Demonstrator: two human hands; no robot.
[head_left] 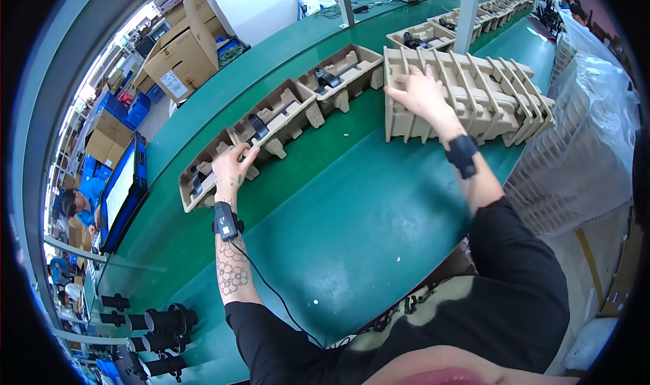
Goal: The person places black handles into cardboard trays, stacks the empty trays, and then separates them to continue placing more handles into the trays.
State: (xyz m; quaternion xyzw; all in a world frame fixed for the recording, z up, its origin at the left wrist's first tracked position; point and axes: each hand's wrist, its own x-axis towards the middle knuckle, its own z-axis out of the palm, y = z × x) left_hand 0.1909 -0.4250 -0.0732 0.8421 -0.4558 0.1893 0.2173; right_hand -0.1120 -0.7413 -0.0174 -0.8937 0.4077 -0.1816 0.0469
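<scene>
A moulded pulp tray (206, 172) is lying on the green conveyor belt (352, 209), at the near end of a row of like trays, and it is touched at its near edge by the left hand (230, 168), whose fingers are spread and laid on the rim rather than closed around it. A small black part (196, 180) is seated in this tray. The next tray (274, 117) along the belt carries a black part as well, and a third tray (342, 73) follows just beside it. A stack of empty pulp trays (467, 97), stood on edge, is positioned on the belt to the right, and the right hand (423, 94) is pressed flat on its front tray with the fingers open. A black wrist device (462, 155) is worn on the right forearm. Bagged trays in clear plastic (582, 148) are stored beyond the belt's right edge. Black cylindrical parts (159, 337) are laid at the lower left.
</scene>
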